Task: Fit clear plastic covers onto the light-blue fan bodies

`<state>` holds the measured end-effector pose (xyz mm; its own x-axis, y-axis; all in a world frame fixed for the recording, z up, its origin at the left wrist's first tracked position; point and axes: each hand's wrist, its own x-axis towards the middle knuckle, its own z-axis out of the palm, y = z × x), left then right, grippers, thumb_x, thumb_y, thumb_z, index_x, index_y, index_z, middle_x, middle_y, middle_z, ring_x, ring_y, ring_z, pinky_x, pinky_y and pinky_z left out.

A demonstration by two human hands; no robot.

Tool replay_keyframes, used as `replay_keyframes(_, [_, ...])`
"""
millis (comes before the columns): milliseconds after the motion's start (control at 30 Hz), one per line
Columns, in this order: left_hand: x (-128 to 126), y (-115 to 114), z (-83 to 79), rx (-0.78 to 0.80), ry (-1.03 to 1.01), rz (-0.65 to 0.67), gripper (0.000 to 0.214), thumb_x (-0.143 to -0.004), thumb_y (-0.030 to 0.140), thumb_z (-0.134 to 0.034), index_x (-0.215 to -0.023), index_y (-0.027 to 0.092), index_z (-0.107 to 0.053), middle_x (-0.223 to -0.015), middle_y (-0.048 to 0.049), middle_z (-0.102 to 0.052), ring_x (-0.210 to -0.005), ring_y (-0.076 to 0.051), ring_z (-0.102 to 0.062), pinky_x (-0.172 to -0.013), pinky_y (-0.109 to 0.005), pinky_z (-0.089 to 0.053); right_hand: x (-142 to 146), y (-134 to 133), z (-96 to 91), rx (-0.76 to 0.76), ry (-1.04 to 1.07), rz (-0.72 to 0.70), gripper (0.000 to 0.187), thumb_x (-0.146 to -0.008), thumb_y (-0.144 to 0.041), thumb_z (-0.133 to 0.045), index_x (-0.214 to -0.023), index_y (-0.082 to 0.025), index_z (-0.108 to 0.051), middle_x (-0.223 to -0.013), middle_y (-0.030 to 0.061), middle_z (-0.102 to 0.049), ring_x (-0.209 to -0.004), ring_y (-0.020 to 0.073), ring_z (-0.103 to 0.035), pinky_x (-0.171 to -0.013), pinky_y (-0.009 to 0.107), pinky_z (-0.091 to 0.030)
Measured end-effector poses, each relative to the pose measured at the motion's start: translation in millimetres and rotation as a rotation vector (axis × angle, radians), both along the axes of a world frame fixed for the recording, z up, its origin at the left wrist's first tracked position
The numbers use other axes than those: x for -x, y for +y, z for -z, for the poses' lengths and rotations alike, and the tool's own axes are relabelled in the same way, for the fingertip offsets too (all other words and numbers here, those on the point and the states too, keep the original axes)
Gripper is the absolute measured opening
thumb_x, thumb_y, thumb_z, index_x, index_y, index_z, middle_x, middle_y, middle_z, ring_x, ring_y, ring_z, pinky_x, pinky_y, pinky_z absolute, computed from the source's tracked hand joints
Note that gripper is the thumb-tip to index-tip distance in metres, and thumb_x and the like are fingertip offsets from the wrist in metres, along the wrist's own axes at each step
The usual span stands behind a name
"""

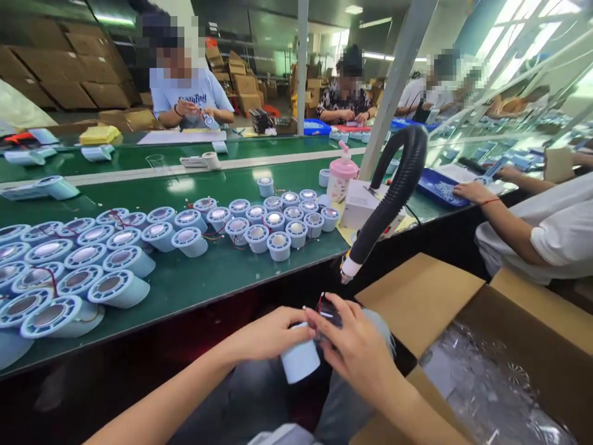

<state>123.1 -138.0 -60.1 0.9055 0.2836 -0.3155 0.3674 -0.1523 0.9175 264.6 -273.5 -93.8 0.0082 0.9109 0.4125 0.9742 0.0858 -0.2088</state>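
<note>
Below the table edge, over my lap, my left hand (278,334) is closed around a light-blue round plastic housing (301,364), which is tilted with its plain end toward me. My right hand (359,346) bends its fingers in at the housing's far end, its fingertips close to my left thumb. Thin red wires (320,303) with a small white connector rise beside the right fingers. Just behind these fingers shows a dark, shiny patch (331,314). The far end of the housing is hidden by my fingers, so what the right fingertips pinch is unclear.
Rows of similar light-blue housings (278,242) stand on the green table (204,272). A black flexible hose (389,204) hangs down ahead of my hands. An open carton (426,296) with clear plastic parts is at right. A pink-lidded cup (343,176) and co-workers are beyond.
</note>
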Motion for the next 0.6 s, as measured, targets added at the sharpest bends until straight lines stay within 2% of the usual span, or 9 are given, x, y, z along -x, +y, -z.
replay_keyframes(67, [-4, -3, 1.5, -0.221, -0.014, 0.065, 0.023, -0.086, 0.03, -0.056, -0.097, 0.019, -0.073, -0.088, -0.0035, -0.064, -0.081, -0.017, -0.058, -0.075, -0.025, -0.046, -5, -4, 0.3, 0.047, -0.001, 0.047, 0.049, -0.078, -0.007, -0.056, -0.124, -0.024, -0.064, -0.125, 0.0164, -0.059, -0.101, 0.0357, -0.06, -0.076, 0.048, -0.058])
replay_keyframes(133, [-4, -7, 4.9, -0.414, -0.007, 0.1, 0.025, -0.088, 0.029, -0.054, -0.102, 0.02, -0.072, -0.097, -0.0048, -0.063, -0.087, -0.018, -0.059, -0.08, -0.027, -0.045, -12, -11, 4.1, 0.104, -0.007, 0.08, 0.038, -0.077, -0.003, -0.056, -0.109, -0.021, -0.069, -0.126, 0.0168, -0.057, -0.105, 0.0373, -0.057, -0.077, 0.05, -0.057])
replay_keyframes(167, [-4, -9, 7.1, -0.458, -0.001, 0.092, 0.025, -0.088, 0.029, -0.054, -0.104, 0.021, -0.071, -0.099, -0.005, -0.062, -0.087, -0.018, -0.059, -0.08, -0.027, -0.045, -15, -15, 6.5, 0.141, 0.009, 0.082, 0.033, -0.077, -0.002, -0.057, -0.101, -0.021, -0.07, -0.127, 0.0164, -0.056, -0.106, 0.0373, -0.056, -0.077, 0.05, -0.056])
replay_keyframes(267, [-3, -16, 15.8, -0.451, -0.052, 0.032, 0.022, -0.088, 0.028, -0.056, -0.103, 0.02, -0.07, -0.101, -0.0049, -0.059, -0.091, -0.018, -0.059, -0.082, -0.028, -0.045, -21, -21, 12.1, 0.268, 0.259, 0.006, 0.019, -0.075, -0.004, -0.064, -0.082, -0.021, -0.066, -0.127, 0.0119, -0.055, -0.108, 0.0327, -0.056, -0.081, 0.046, -0.055])
replay_keyframes(367, [-2, -19, 26.7, -0.349, -0.155, -0.075, 0.031, -0.083, 0.032, -0.066, -0.112, 0.019, -0.064, -0.103, -0.005, -0.058, -0.092, -0.017, -0.058, -0.084, -0.028, -0.046, -24, -23, 11.8, 0.331, 0.63, -0.047, 0.011, -0.079, -0.02, -0.07, -0.074, -0.021, -0.06, -0.123, 0.0085, -0.055, -0.111, 0.0278, -0.057, -0.089, 0.041, -0.052])
replay_keyframes(467, [0, -20, 38.3, -0.282, -0.209, -0.137, 0.062, -0.067, 0.044, -0.081, -0.122, 0.024, -0.06, -0.103, -0.0039, -0.055, -0.091, -0.018, -0.057, -0.083, -0.031, -0.048, -24, -23, 7.0, 0.295, 0.821, 0.004, 0.022, -0.091, -0.035, -0.057, -0.074, -0.022, -0.061, -0.115, 0.0077, -0.058, -0.109, 0.0244, -0.058, -0.089, 0.038, -0.048])
replay_keyframes(533, [0, -20, 44.8, -0.291, -0.245, -0.123, 0.07, -0.06, 0.049, -0.084, -0.122, 0.026, -0.062, -0.101, -0.0039, -0.052, -0.094, -0.019, -0.056, -0.087, -0.034, -0.049, -24, -23, 4.0, 0.254, 0.867, 0.052, 0.03, -0.094, -0.035, -0.05, -0.07, -0.021, -0.059, -0.108, 0.0069, -0.061, -0.1, 0.0223, -0.06, -0.083, 0.035, -0.048])
replay_keyframes(600, [0, -19, 49.7, -0.332, -0.288, -0.098, 0.069, -0.058, 0.05, -0.084, -0.12, 0.026, -0.064, -0.109, -0.0067, -0.05, -0.102, -0.022, -0.055, -0.093, -0.038, -0.048, -23, -23, 3.0, 0.215, 0.901, 0.094, 0.033, -0.093, -0.032, -0.048, -0.063, -0.02, -0.056, -0.102, 0.0067, -0.063, -0.093, 0.0215, -0.06, -0.074, 0.032, -0.048])
